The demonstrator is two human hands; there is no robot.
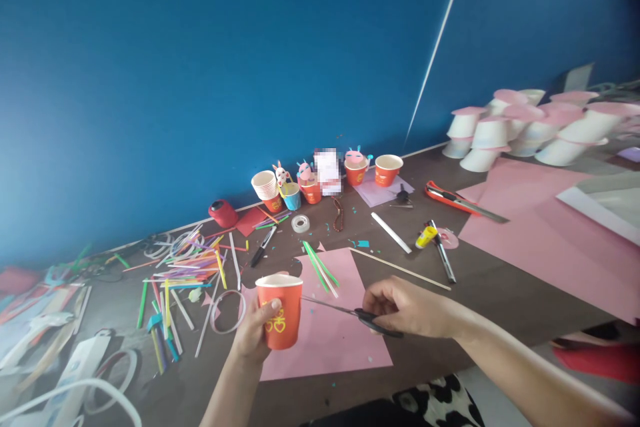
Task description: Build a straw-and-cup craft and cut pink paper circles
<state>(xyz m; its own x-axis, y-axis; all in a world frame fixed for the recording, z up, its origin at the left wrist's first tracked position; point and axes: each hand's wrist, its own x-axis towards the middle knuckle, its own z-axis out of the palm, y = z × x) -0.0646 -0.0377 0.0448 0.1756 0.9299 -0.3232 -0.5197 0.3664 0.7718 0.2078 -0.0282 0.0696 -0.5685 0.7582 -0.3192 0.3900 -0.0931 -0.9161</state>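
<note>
One red cup (289,312), yellow print (275,321)

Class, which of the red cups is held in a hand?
The front cup, in the left hand, near the scissors; the other red cups stand by the blue wall.

Beyond the grip, a blue wall (250,67) rises behind the table (490,287). Near its base stands a stack of nested paper cups (265,185); a red spool (223,214) lies left of it. Left of the grip is a pile of straws (187,270) (mixed colours). Far right of the grip, a utility knife (453,198) with exposed blade overlaps a large pink sheet (545,240).
</note>
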